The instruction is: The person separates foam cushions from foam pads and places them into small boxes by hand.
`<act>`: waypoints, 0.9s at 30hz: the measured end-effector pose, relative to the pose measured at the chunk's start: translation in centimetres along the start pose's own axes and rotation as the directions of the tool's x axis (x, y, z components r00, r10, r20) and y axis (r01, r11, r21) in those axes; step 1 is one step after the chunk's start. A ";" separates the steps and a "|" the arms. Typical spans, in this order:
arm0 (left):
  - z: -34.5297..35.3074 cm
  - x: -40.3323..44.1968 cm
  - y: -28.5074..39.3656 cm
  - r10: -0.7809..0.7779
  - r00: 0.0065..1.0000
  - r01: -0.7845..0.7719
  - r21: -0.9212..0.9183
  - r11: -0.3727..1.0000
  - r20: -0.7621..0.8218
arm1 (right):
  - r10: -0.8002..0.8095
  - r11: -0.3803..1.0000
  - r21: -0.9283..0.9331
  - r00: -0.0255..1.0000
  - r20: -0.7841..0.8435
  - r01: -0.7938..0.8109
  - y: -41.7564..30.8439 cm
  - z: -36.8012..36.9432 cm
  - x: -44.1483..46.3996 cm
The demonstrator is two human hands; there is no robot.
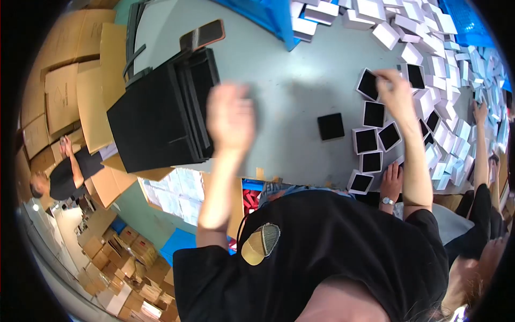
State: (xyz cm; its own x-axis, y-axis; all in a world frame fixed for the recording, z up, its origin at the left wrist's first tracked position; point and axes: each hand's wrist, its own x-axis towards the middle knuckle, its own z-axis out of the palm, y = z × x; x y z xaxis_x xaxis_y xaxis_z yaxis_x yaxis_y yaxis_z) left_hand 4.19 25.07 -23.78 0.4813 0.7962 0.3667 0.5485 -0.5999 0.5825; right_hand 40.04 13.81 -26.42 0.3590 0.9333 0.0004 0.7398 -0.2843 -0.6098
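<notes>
My left hand (232, 118) is smeared by motion beside the stack of black foam sheets (153, 115); whether it holds anything does not show. Up at the right, my right hand (396, 94) has its fingers closed at the edge of a small white box (368, 85) with a black insert. Below it, several more white boxes (374, 114) with black inserts stand in a rough cluster. A loose black foam square (331, 126) lies flat on the grey table, between my two hands.
A phone (202, 35) lies behind the foam stack. Many white boxes (424, 32) are heaped at the right and back, near a blue crate (268, 19). Co-workers' arms (481, 139) reach in from the right. Cardboard cartons (67, 91) and another person (70, 172) are at the left.
</notes>
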 end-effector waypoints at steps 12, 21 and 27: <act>-17.3 -7.0 -23.9 -0.450 0.893 0.345 0.626 0.699 0.009 | 0.122 0.499 0.525 0.655 0.745 -0.690 -30.2 26.1 -4.9; -16.9 -6.6 -23.0 -0.483 0.875 0.406 0.563 0.720 -0.013 | 0.229 0.806 0.306 0.744 0.627 -0.506 -34.2 28.7 -6.5; -13.4 -6.2 -19.7 -0.489 0.869 0.427 0.607 0.670 -0.072 | 0.368 0.745 0.254 0.698 0.614 -0.616 -35.4 29.5 -7.8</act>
State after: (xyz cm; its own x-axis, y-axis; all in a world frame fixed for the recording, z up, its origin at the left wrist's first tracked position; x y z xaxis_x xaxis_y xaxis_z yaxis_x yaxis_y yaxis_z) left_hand -18.80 33.00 -27.79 0.1011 0.9912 0.0859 0.9882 -0.1101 0.1066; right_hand -5.72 23.06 -28.17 0.1739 0.6815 -0.7108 0.1857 -0.7316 -0.6560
